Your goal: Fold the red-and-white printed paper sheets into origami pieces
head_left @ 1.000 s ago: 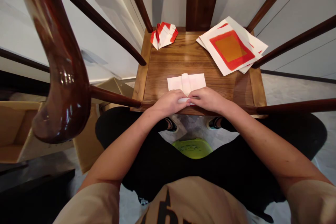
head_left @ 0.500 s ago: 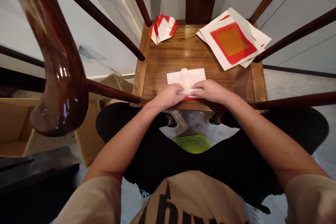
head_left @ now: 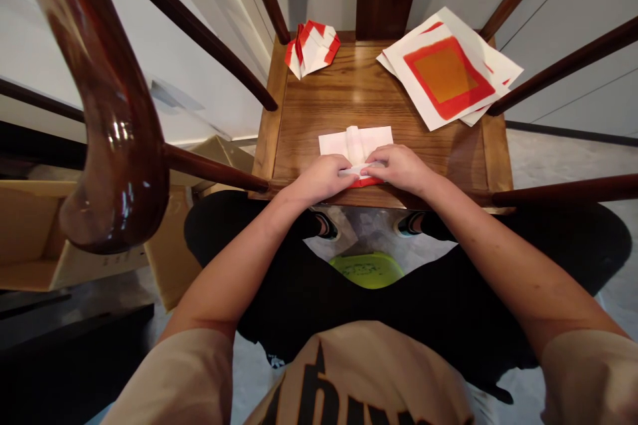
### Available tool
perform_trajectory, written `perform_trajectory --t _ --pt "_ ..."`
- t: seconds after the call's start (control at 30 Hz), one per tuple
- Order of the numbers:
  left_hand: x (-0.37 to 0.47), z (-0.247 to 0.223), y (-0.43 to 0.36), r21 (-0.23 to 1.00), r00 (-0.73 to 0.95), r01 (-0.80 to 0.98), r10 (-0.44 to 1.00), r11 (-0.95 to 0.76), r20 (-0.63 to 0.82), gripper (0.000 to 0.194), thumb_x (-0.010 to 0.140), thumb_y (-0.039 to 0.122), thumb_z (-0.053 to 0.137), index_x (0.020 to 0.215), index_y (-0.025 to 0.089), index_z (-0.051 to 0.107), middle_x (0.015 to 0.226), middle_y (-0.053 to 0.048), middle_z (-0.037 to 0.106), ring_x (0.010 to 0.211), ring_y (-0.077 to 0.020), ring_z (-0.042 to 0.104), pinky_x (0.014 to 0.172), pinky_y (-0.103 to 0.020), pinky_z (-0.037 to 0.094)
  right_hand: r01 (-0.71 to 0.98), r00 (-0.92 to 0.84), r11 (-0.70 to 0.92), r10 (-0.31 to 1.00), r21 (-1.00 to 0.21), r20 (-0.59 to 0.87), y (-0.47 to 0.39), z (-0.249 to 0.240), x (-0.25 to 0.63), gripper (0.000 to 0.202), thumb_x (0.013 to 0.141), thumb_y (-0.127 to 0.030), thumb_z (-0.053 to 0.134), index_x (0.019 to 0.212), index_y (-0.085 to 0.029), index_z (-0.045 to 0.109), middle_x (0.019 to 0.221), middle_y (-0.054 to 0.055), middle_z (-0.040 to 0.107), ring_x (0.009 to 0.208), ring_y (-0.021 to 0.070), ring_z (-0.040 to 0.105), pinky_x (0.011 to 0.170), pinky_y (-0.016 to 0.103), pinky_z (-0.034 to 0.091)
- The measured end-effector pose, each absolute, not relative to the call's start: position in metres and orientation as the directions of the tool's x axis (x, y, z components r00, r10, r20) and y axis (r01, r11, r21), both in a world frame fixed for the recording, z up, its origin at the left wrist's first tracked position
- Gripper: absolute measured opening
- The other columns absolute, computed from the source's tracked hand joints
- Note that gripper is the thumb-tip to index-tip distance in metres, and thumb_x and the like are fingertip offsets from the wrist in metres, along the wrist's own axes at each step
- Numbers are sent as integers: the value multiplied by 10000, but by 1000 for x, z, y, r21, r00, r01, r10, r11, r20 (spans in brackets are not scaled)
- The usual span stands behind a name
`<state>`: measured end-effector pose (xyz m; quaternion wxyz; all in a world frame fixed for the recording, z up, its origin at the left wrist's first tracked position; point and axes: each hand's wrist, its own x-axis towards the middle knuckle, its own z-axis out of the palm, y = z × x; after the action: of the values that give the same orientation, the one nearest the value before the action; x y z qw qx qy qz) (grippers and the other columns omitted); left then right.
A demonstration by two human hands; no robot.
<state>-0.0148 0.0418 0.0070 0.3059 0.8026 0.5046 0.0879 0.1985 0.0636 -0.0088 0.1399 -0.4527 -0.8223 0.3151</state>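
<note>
Left hand (head_left: pixel 321 178) and right hand (head_left: pixel 401 168) pinching the near edge of a partly folded white paper (head_left: pixel 356 146), flat at the front of the tabletop (head_left: pixel 349 96). Several creases already made, red underside showing at the fingertips; shape still unfinished. Farther back: finished red-and-white folded piece (head_left: pixel 312 46) at left, stack of unfolded sheets (head_left: pixel 448 70) at right. Folding area unobstructed.
</note>
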Motion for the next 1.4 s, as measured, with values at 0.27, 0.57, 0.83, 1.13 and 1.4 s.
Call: perform_trajectory --t 0.27,0.57,0.83,1.13,1.4 --pt "-16 -1 40 505 524 764 843 -401 -124 229 854 353 639 820 137 706 872 -70 635 815 -190 583 758 -301 461 672 -564 442 826 -594 -24 60 -13 197 257 864 -372 630 938 -168 767 947 79 741 916 227 632 842 327 418" --pt "-18 -5 42 466 533 779 835 -419 -141 260 856 413 655 874 162 722 913 -60 636 853 -195 590 780 -299 465 658 -577 510 814 -553 64 55 -25 200 257 900 -387 590 941 -188 748 920 61 719 868 209 587 827 325 381" --pt "-17 -6 43 444 547 779 826 -444 -134 279 868 413 630 870 152 728 920 -75 648 866 -212 597 809 -327 475 666 -556 525 823 -530 117 49 -32 202 261 917 -396 572 947 -187 725 943 74 693 881 220 572 836 339 375" --pt "-16 -6 42 458 548 772 827 -442 -126 261 869 393 630 902 156 733 949 -81 657 893 -210 604 830 -326 483 736 -432 502 865 -455 255 24 -22 199 434 939 -434 525 1286 -186 603 1270 138 602 1169 306 512 980 433 360" --pt "-17 -4 45 437 557 775 820 -456 -133 234 870 341 595 852 154 734 929 -85 668 893 -217 615 807 -324 489 777 -473 513 858 -365 199 -59 -15 168 504 958 -357 457 1444 -227 488 1483 107 494 1375 348 373 1099 522 274"
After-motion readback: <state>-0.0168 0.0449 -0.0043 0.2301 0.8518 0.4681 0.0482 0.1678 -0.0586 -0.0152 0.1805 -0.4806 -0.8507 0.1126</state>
